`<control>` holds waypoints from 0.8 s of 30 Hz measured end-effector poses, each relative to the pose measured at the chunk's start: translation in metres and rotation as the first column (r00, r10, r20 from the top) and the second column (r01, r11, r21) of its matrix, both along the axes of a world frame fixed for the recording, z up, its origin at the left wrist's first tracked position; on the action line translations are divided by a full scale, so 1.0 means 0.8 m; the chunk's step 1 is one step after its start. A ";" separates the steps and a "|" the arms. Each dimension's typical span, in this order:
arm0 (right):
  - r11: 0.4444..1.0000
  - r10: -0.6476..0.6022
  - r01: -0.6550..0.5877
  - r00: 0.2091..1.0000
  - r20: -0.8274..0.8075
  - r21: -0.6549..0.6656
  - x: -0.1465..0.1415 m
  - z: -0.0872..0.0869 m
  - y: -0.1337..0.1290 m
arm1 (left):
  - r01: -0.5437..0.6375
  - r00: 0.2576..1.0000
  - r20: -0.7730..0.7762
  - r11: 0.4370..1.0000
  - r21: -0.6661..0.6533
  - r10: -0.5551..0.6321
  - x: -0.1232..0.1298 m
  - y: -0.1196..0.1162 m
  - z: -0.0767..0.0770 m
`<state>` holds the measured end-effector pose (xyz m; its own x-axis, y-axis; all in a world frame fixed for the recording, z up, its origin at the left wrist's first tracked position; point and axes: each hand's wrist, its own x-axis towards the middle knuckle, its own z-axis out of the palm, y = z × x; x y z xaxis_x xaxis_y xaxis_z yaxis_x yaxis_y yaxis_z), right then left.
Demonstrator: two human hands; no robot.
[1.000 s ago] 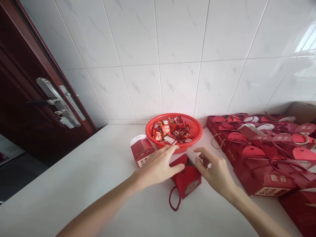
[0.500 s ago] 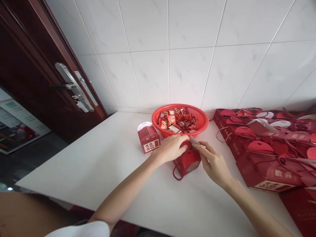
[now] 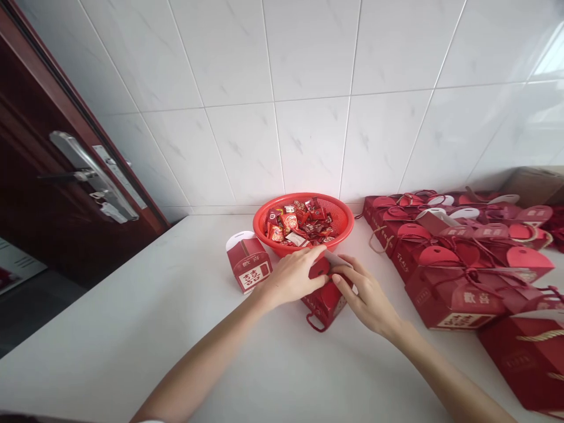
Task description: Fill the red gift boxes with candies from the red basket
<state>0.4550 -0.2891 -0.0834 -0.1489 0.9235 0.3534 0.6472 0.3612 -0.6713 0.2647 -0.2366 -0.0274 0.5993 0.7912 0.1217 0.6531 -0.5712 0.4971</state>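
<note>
A small red gift box [image 3: 325, 304] stands on the white table [image 3: 185, 352] between my hands, a red cord loop hanging from its near side. My left hand [image 3: 296, 275] is closed on its top flaps from the left, thumb and fingers pinching the card. From the right, my right hand [image 3: 363, 292] grips the grey-backed top flap with bent fingers. Behind them is a red plastic basket [image 3: 347, 234] of wrapped candies [image 3: 291, 222]. Another red box [image 3: 249, 261] with white and gold characters stands to the left, its rounded flap raised.
Several red boxes with cords [image 3: 458, 296] fill the right side of the table. A tiled wall [image 3: 308, 135] rises behind the basket. At the left is a dark red door [image 3: 39, 141] with a metal handle [image 3: 94, 176]. A brown carton [image 3: 540, 191] sits at the far right.
The camera view has shifted to the right, so everything sits further left and a little lower. Both hands are still on the box, and the grey-backed flap shows more between them.
</note>
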 end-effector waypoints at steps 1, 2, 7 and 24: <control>1.000 0.011 -0.013 0.999 -0.048 -0.026 0.000 0.002 0.000 | -0.004 1.000 0.011 1.000 0.006 0.004 0.000 0.003 0.000; 0.999 0.016 -0.021 0.995 -0.098 -0.046 0.001 0.004 0.000 | -0.011 1.000 0.029 1.000 0.009 0.011 0.000 0.006 0.000; 0.990 -0.011 -0.032 0.954 -0.300 -0.139 0.007 0.009 0.004 | 0.028 0.994 0.109 1.000 0.007 -0.029 -0.005 0.023 -0.009; 0.848 0.145 -0.343 0.884 -0.444 -0.404 0.038 0.022 0.001 | -0.225 0.963 -0.150 0.974 0.024 0.226 0.008 -0.011 -0.016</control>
<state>0.4857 -0.2881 -0.0661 -0.3357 0.9417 -0.0245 0.2351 0.0586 -0.9702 0.2712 -0.2451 -0.0402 0.4175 0.9073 0.0493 0.8325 -0.4037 0.3796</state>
